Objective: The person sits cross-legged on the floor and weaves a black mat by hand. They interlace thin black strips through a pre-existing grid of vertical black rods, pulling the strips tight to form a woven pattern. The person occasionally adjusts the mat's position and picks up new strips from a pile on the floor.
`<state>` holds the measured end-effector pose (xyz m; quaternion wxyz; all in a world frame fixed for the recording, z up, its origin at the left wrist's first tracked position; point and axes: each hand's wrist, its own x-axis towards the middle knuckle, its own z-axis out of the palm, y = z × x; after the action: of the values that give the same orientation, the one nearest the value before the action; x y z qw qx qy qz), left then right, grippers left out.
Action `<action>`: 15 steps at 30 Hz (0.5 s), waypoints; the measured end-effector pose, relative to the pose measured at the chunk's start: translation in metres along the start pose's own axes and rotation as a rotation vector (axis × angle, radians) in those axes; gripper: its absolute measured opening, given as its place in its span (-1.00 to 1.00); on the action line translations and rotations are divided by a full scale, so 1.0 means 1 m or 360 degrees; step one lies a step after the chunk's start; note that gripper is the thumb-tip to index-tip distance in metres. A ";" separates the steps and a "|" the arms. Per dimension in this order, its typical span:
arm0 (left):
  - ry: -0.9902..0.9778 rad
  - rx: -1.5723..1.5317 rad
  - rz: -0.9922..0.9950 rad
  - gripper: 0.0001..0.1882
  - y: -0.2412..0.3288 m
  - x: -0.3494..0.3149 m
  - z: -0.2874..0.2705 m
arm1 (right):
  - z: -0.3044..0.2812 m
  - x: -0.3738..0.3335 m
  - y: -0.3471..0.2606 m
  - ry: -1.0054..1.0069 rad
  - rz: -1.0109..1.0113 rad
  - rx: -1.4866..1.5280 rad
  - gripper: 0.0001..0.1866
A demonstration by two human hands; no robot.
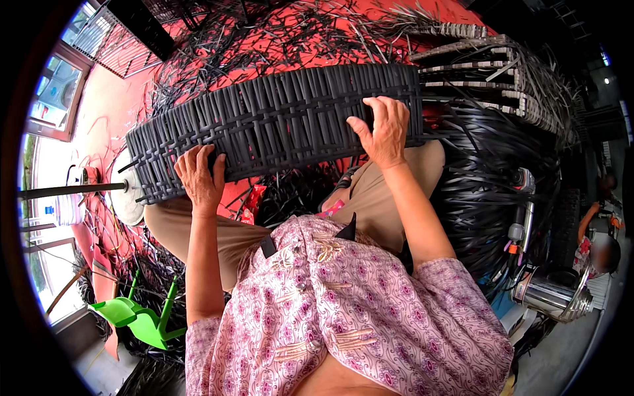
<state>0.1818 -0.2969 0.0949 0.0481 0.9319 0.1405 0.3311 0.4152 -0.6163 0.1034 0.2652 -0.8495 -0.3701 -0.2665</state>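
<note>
A long woven panel of black plastic strips (pixel 284 119) lies crosswise over my knees, its upright slats crossed by horizontal strands. Near its left end, my left hand (pixel 200 178) rests on the lower part of the weave, fingers bent and thumb held apart. Toward the right end, my right hand (pixel 383 132) touches the face of the panel with its fingers loosely bent and the thumb spread to the left. Neither hand shows a tool or loose strip in it. The panel's underside is hidden.
Black strips (pixel 502 158) are heaped at my right, beside a power tool (pixel 524 179) and a shiny metal container (pixel 551 294). Beyond stands a grey woven frame (pixel 489 66). A green plastic object (pixel 142 320) lies at lower left. Scraps litter the red floor (pixel 119 99). Another person (pixel 601 254) is at far right.
</note>
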 end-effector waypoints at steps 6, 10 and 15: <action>0.0058 -0.0065 -0.0047 -0.69 0.007 0.004 -0.011 | -0.016 -0.013 -0.010 0.0160 0.0048 -0.0122 -0.62; -0.0047 -0.0022 -0.0009 -0.61 0.015 0.004 -0.012 | -0.003 -0.021 0.018 0.0166 0.0067 -0.0133 -0.63; -0.0085 -0.0017 0.0044 -0.57 0.010 0.019 -0.015 | 0.002 -0.016 0.023 0.0177 0.0034 -0.0114 -0.65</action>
<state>0.1887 -0.3005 0.1203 0.0522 0.9420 0.1244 0.3075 0.4247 -0.6362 0.0858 0.2575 -0.8462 -0.3360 -0.3236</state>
